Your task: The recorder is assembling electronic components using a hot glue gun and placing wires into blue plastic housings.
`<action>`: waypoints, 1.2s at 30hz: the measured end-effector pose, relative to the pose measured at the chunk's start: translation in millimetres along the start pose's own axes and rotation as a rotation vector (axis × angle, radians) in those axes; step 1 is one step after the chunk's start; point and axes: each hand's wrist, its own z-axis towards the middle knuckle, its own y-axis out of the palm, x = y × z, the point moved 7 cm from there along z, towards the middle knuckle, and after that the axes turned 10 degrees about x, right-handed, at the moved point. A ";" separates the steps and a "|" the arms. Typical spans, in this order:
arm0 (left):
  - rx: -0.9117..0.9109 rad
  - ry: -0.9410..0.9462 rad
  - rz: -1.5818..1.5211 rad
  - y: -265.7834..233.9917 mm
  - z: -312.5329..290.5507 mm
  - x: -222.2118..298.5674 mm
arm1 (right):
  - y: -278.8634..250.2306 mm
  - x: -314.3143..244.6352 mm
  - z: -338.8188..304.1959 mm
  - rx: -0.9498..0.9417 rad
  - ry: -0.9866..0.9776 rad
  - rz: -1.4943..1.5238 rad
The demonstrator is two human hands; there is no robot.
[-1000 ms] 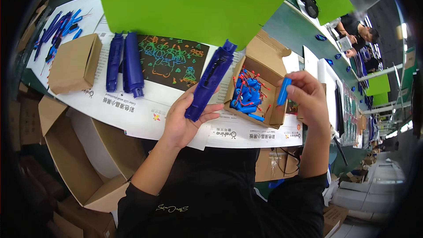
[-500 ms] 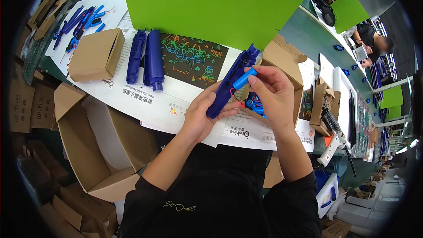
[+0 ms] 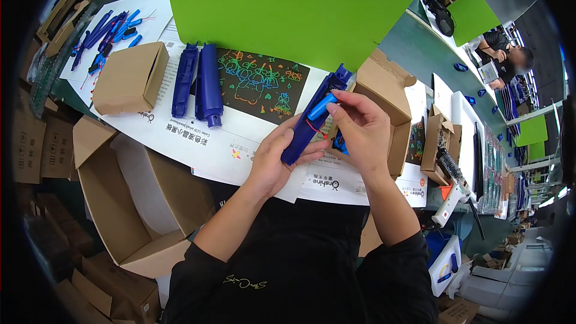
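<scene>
My left hand (image 3: 277, 155) is wrapped round the lower end of a long dark-blue plastic housing half (image 3: 303, 138), held tilted with its hollow side up. Between the thumb and fingers of my right hand (image 3: 363, 135) is a light-blue cylindrical battery (image 3: 323, 107) with red wires. It lies at the housing's hollow, partly in it; how deep it sits I cannot tell. An open cardboard box (image 3: 399, 144) with more blue batteries (image 3: 340, 143) stands behind my right hand. Two further dark-blue housing pieces (image 3: 208, 87) lie side by side on the paper at the left.
A closed small carton (image 3: 131, 78) stands at the left, near a pile of blue parts and wired batteries (image 3: 123, 27). A green panel (image 3: 288, 12) rises at the back. A glue gun (image 3: 450, 205) is at the right. One person (image 3: 504, 54) sits far right.
My right hand has moved slightly left and down, bringing the battery from above the housing's edge into its hollow. My left hand keeps its hold.
</scene>
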 end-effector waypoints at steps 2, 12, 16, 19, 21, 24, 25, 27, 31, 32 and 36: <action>0.003 0.001 0.028 1.3 -0.1 0.3 | -2.0 -3.0 0.5 0.027 -0.075 -0.053; -0.026 0.107 0.203 0.7 -2.4 -2.3 | 3.0 -13.9 1.2 -0.017 -0.273 -0.432; -0.046 0.147 0.230 1.8 -4.7 0.0 | 2.9 -13.7 2.2 -0.038 -0.341 -0.436; -0.044 0.165 0.222 1.1 -5.7 1.2 | 6.4 -12.3 -0.4 -0.076 -0.362 -0.385; -0.013 0.150 0.202 -1.7 -4.1 0.1 | 12.5 -13.7 -2.2 -0.114 -0.291 -0.393; 0.028 0.121 0.169 -2.0 0.5 1.1 | 14.1 -14.7 -1.3 -0.165 -0.337 -0.404; 0.029 0.126 0.174 -1.2 0.6 1.4 | 12.8 -20.9 -0.7 -0.149 -0.293 -0.365; 0.023 0.134 0.173 -0.5 0.4 3.7 | 0.4 -29.2 4.4 -0.077 -0.221 -0.364; -0.031 0.147 0.198 6.2 -4.1 2.4 | -27.0 -23.1 9.6 -0.030 -0.040 -0.107; -0.055 0.152 0.220 9.8 -5.6 1.7 | -24.9 -19.8 6.8 -0.050 -0.009 -0.059; -0.220 0.126 0.255 24.1 -18.6 -7.9 | -7.7 -13.3 -10.3 -0.241 0.199 0.205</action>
